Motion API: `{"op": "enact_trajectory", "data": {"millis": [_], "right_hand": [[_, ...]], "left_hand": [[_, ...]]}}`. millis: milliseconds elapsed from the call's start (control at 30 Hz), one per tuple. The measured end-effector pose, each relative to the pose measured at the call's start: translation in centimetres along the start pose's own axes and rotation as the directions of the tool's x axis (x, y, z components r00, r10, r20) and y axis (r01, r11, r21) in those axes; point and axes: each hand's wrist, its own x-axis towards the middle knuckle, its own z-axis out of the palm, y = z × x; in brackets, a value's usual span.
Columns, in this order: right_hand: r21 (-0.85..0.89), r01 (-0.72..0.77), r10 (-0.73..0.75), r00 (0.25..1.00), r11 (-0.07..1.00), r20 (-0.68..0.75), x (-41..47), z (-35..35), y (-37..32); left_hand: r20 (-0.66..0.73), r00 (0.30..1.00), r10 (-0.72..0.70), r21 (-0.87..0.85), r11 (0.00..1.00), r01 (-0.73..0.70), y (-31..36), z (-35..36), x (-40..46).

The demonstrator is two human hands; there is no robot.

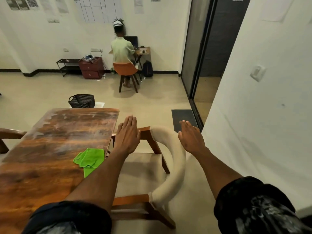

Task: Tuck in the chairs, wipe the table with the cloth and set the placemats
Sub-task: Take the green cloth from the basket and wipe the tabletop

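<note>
A wooden chair with a curved cream padded back stands at the right side of the brown wooden table, its seat pulled out from under the top. My left hand hovers flat, fingers straight, over the chair's far armrest. My right hand is spread flat just right of the padded back, holding nothing. A crumpled green cloth lies on the table near its right edge. I see no placemats.
Another chair's armrest shows at the table's left. A dark basket sits on the floor beyond the table. A person sits at a small desk by the far wall. A white wall stands close on the right, with a dark mat by the sliding door.
</note>
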Motion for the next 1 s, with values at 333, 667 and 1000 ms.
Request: {"op": "enact_trajectory", "data": {"millis": [333,667,1000], "right_hand": [[0.016,-0.003,0.003,1.0,1.0,-0.005,-3.9,3.5,14.6],[0.11,-0.052,0.044,0.996,0.993,0.073,-4.7,7.1,18.8],[0.078,-0.042,0.033,0.993,0.996,0.117,2.5,7.6,20.9]], "left_hand": [[0.141,0.99,0.03,-0.006,1.0,-0.029,12.2,7.7,-0.6],[0.267,0.964,0.008,0.026,1.0,-0.016,15.0,12.6,0.3],[0.301,0.954,0.018,-0.038,0.999,-0.006,18.6,16.8,6.8]]}}
